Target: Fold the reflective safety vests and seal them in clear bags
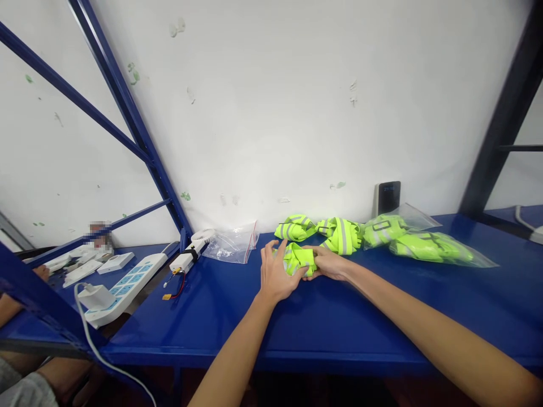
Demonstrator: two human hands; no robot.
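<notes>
Both my hands grip a bundle of neon yellow-green reflective straps (298, 258) with silvery bands, just over the blue table. My left hand (276, 273) wraps its near left side, thumb across the front. From the right, my right hand (329, 263) pinches the bundle's edge; some of its fingers are hidden behind the material. Just behind lie two more rolled reflective bundles, one at the left (295, 227) and one at the right (343, 235). Farther right are two clear bags with the same yellow-green material, a rear bag (385, 230) and a front bag (432, 247).
An empty clear zip bag (231, 244) lies left of my hands, beside a small white fan (189, 255) with loose wires. A phone-like black device (389, 196) leans on the wall. A white power strip (127, 288) and blue frame posts (138, 121) stand left, where another person sits.
</notes>
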